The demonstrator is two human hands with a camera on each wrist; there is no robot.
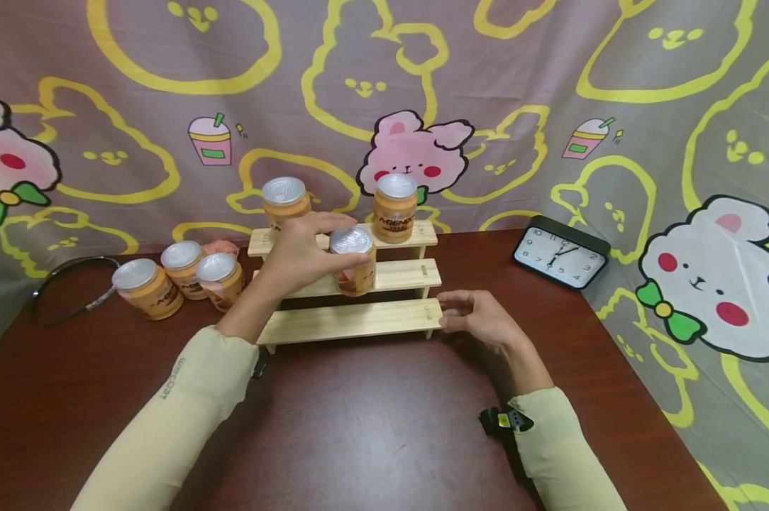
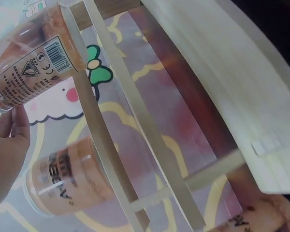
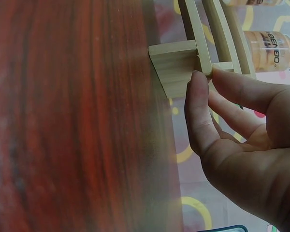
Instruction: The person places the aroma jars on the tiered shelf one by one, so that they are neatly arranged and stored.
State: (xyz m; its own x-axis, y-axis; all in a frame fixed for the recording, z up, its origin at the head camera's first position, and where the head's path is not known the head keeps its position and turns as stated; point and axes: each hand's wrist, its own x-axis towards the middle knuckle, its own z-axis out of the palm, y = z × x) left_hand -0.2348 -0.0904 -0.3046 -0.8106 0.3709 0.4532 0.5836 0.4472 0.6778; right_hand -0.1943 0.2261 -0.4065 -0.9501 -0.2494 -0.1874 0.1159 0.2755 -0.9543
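- Left hand: arm in a cream sleeve stretched forward over the wooden stepped rack, fingers curled from above around a jar at the rack's middle step.
- Right hand: forearm low, thumb and fingertips touching the rack's lowest step at its right end.
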